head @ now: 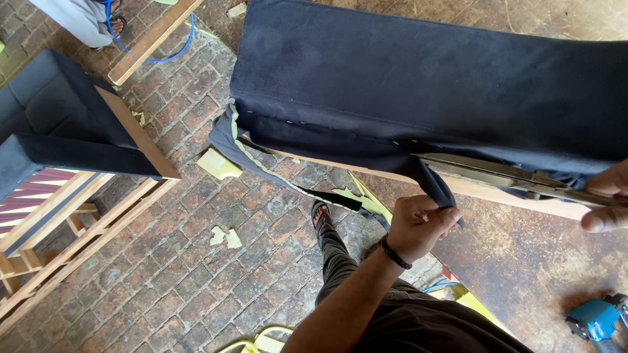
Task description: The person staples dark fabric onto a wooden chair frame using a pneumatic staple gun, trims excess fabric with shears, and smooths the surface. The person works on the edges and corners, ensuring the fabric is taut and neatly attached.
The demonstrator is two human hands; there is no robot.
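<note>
Dark navy fabric (425,85) stretched over a wooden frame, a line of small staples along its lower fold, loose flap hanging off the edge. Left hand (418,225) closed tight on that flap, pinching the cloth and drawing it down from the frame's wooden edge (471,188); black wristband (394,253) just behind the knuckles. Directly above that hand and off to its right, large scissors (497,173), blades lying flat along the fabric's lower edge, tips close to the pinched flap. Right hand (605,199) at the frame's far right, curled around the scissor handles, only partly in view. To the left of the left hand, a trimmed strip of cloth with yellow foam backing (288,180) trailing from the frame's corner. Below the left hand, a sandalled foot (322,216) on the brick floor (163,274), yellow foam scraps (226,236) scattered about. Well below the right hand, a teal power tool (598,320) on the floor. Far left, another upholstered frame (72,124); top left, another person's sandalled feet (118,23) by a blue hose (176,46).
</note>
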